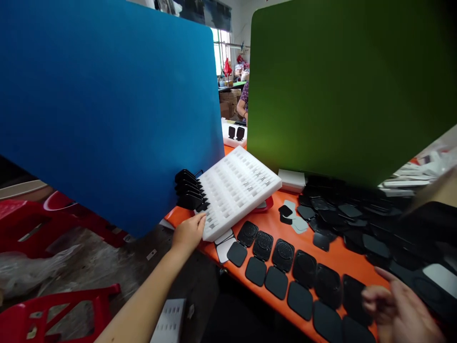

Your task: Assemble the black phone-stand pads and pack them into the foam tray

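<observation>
White foam tray (235, 190) on the left of the orange counter (335, 257) is gripped at its near corner by the left hand (188, 233), fingers closed on it. Right hand (400, 307), blurred, is held near right, fingers loosely open, nothing seen held. Row of black hinged covers (285, 267) is laid out along the near edge; loose pile of black parts (357, 224) lies unsorted at right.

The right hand (400, 309) is smeared and cut off by the bottom edge. The left hand (188, 233) hides its fingers under a corner of the white tray (239, 190). The green panel (339, 85) covers most of a far person (244, 102); the black pile (357, 224) at right is blurred
</observation>
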